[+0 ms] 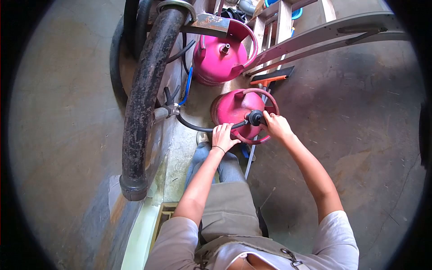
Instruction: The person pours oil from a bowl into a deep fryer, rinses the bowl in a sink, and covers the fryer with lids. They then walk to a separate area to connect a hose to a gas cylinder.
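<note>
A pink gas cylinder with a ring-shaped collar stands upright in front of my legs. On its valve sits a black gas regulator, and my right hand is closed around its right side. A black hose runs from a pipe fitting on the left to the regulator. My left hand grips this hose close to the collar, its fingers over the top and thumb out to the right. Part of the hose is hidden beneath that hand.
A second pink cylinder stands behind the first. An aluminium ladder and an orange-and-black squeegee are at the back right. A thick black pipe hangs at the left, beside a blue-handled valve.
</note>
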A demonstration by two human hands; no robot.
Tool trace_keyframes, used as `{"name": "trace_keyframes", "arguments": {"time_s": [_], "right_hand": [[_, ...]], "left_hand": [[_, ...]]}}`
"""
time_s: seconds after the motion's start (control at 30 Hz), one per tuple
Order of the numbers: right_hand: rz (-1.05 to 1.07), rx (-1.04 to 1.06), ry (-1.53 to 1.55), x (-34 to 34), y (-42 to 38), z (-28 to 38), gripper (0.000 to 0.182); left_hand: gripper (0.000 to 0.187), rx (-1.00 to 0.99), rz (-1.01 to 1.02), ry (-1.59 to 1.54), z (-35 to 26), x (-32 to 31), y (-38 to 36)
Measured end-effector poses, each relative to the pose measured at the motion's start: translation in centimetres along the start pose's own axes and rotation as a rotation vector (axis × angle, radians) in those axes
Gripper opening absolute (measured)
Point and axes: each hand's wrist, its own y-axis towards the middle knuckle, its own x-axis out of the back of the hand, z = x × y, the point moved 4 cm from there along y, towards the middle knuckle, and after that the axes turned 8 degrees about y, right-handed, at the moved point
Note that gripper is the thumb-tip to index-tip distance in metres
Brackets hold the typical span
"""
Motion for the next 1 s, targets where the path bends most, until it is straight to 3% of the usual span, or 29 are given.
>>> {"name": "trace_keyframes", "arguments": {"time_s": [0.23, 0.33, 0.43, 0.47, 0.5, 0.6, 0.7, 0.73, 0.83, 0.9, 0.97, 1.0], "right_hand": [[-0.071, -0.003, 0.036, -0.2, -0.1, 0.0, 0.041], [-0.176, -0.282, 0.098, -1.3, -0.4, 0.1, 0.041], [-0.277, -0.698, 0.270, -1.3, -0.4, 1.0, 0.045], [-0.295, -0.787, 0.342, -1.3, -0.3, 1.0, 0.054], [-0.293, -0.787, 0.342, -1.5, 0.0, 0.9, 0.054], [-0.212, -1.042, 0.508, -2.5, 0.1, -0.3, 0.063], [-0.153, -1.109, 0.663, -5.5, 0.6, -3.1, 0.064], [-0.335, -1.113, 0.608, -8.0, 0.9, -4.7, 0.057], [-0.111, -1.060, 0.846, -8.5, 1.5, -5.8, 0.056], [-0.018, -1.032, 0.765, -5.8, 1.5, -4.7, 0.053], [0.039, -0.892, 0.374, -2.7, 1.6, -2.9, 0.058], [0.078, -0.853, 0.301, -1.3, 1.5, -1.7, 0.051]], "left_hand": [[0.069, 0.027, -0.026, -0.024, -0.3, -0.2, -0.2], [0.066, 0.052, -0.014, -0.045, -0.4, -0.4, -0.7], [0.065, 0.059, -0.045, -0.048, -0.3, -0.7, -0.9], [0.064, 0.062, -0.042, -0.066, -0.4, -0.7, -1.0], [0.064, 0.064, -0.040, -0.067, -0.4, -0.6, -1.0], [0.064, 0.067, -0.018, -0.050, -0.6, -1.0, -1.1], [0.063, 0.049, -0.023, -0.038, -0.5, -0.9, -0.8], [0.064, 0.051, -0.029, -0.034, -0.6, -0.8, -0.8], [0.066, 0.048, -0.026, -0.019, -0.5, -0.8, -0.9], [0.068, 0.045, -0.031, -0.011, -0.4, -0.7, -0.7], [0.071, 0.043, 0.020, 0.018, -0.5, -0.8, -0.6], [0.073, 0.042, 0.026, 0.025, -0.5, -0.7, -0.6]]}}
